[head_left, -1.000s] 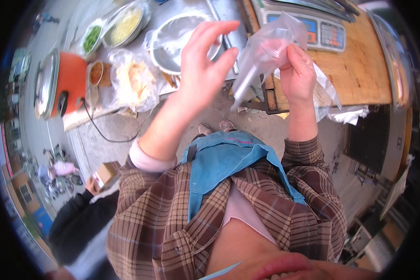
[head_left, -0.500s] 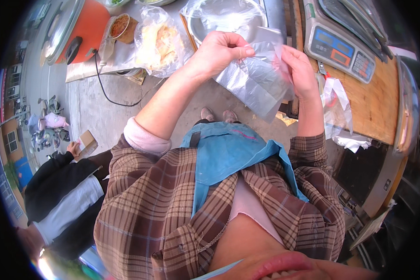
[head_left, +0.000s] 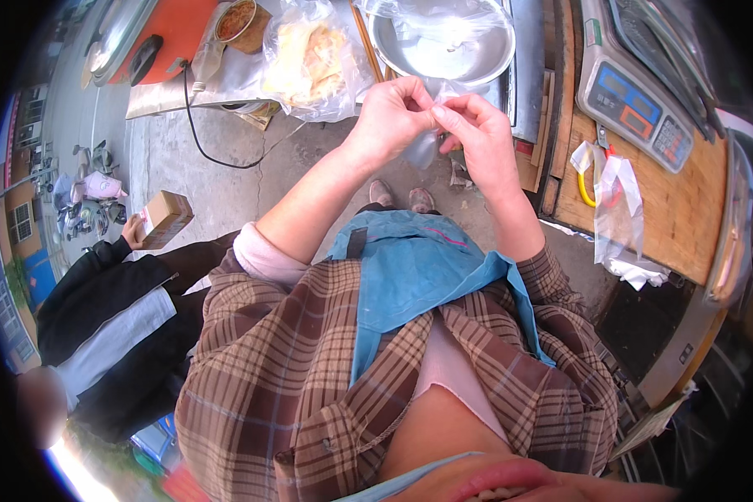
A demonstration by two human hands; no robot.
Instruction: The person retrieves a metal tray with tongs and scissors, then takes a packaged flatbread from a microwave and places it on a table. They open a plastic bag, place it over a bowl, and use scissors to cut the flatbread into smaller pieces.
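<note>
Both my hands are up in front of me, their fingertips close together. My left hand (head_left: 389, 123) pinches a thin clear plastic bag (head_left: 421, 152) at its edge. From the other side, my right hand (head_left: 483, 138) pinches the same bag, thumb against fingers. Part of the bag hangs bunched below the fingertips, and the rest is hidden behind the hands. Just beyond them stands a metal bowl (head_left: 505, 65) lined with clear plastic. Left of the bowl lies a clear bag of pale, flat food pieces (head_left: 308, 60).
An orange pot (head_left: 171, 33) and a tub of reddish-brown food (head_left: 236, 21) stand at far left. On the right, a wooden board (head_left: 686, 222) holds a digital scale (head_left: 636, 100) and yellow-handled scissors (head_left: 584, 186). At left, another person holds a cardboard box (head_left: 166, 219).
My hands have come together, and the bag, spread wide before, is now bunched between my fingertips. The other person's box has risen and shows more fully.
</note>
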